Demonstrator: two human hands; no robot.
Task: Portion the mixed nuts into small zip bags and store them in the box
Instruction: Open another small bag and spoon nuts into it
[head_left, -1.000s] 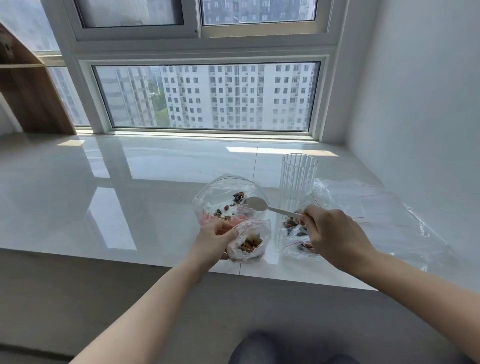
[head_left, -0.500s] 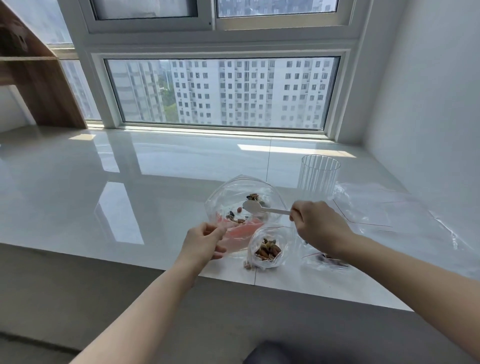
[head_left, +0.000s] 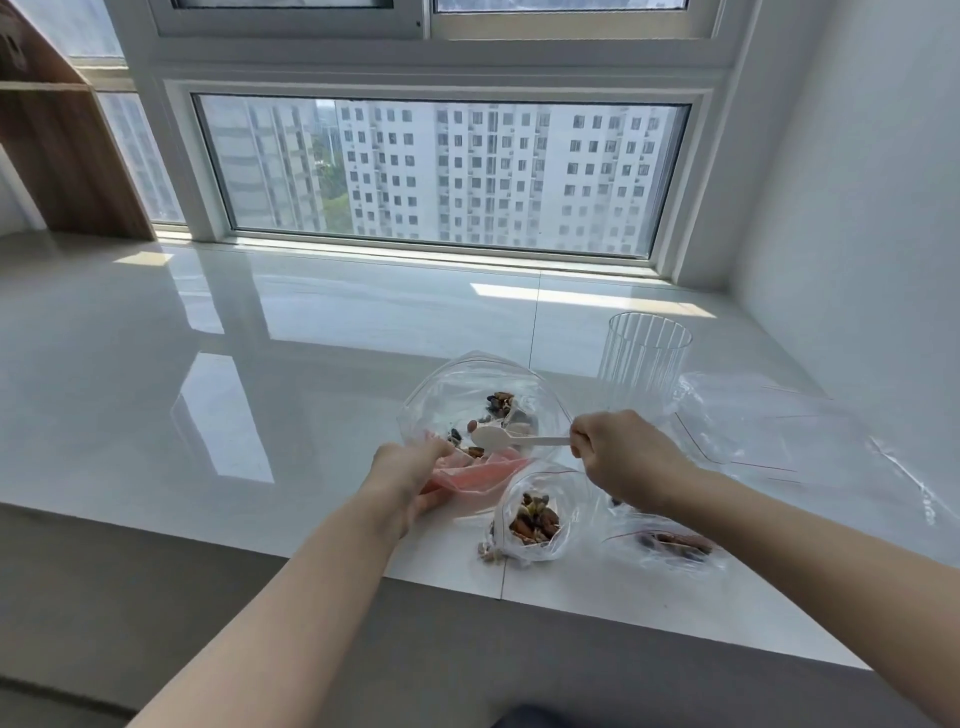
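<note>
On the far left a brown wooden shelf (head_left: 62, 156) stands at the edge of the shiny white ledge (head_left: 208, 374). Behind the ledge is a wide window (head_left: 441, 171) with tall white buildings outside.

Moving right, the left hand (head_left: 410, 480) reaches to the near left edge of the big clear bag (head_left: 467, 395). Its fingers are curled around the bag's pink rim and pinch it, so the mouth of the bag is held open. The big bag lies on the ledge, puffed up like a bubble. A few mixed nuts (head_left: 498, 402) sit inside it, some near the back and some near the front by the pink rim.

A white spoon (head_left: 493, 437) pokes into the big bag from the right. Its bowl is just above the nuts near the front. It is hard to tell if the spoon has any nuts in it.

In front of the big bag, near the edge of the ledge, a small zip bag (head_left: 535, 519) lies with its mouth open. It has a little heap of brown nuts inside. A few crumbs lie on the ledge just beside its left corner.

The right hand (head_left: 623, 457) is closed tight in a fist around the spoon handle. Behind it stands a tall clear ribbed cup (head_left: 644, 364), upright.

Under the right arm lies another small bag with nuts (head_left: 670, 543), flat on the ledge. Farther right a loose clear plastic sheet (head_left: 779, 431) is spread out by the white wall.
</note>
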